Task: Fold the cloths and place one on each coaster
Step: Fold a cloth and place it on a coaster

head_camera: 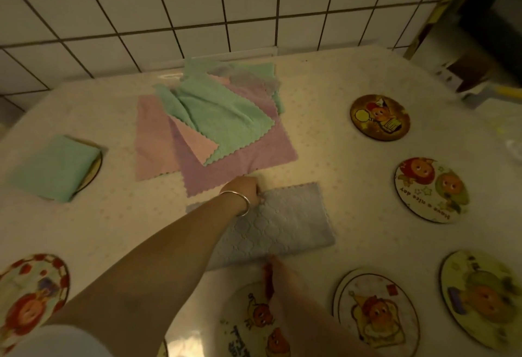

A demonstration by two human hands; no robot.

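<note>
A grey-blue cloth (285, 224), folded in half, lies flat in the middle of the table. My left hand (245, 188) pinches its far edge; a silver bangle is on that wrist. My right hand (278, 274) rests at the cloth's near edge, fingers on the fold. Behind lies a loose pile of cloths (214, 119) in green, pink and purple. A folded green cloth (53, 167) covers a coaster at the left. Round cartoon coasters lie bare: one at the far right (380, 116), one right (432, 190), one near left (31, 300).
More coasters lie at the near edge (375, 311), (483, 297), and one under my right forearm (248, 325). A white tiled wall (197, 3) runs behind the table. Dark objects and a yellow item (508, 91) stand at the far right corner.
</note>
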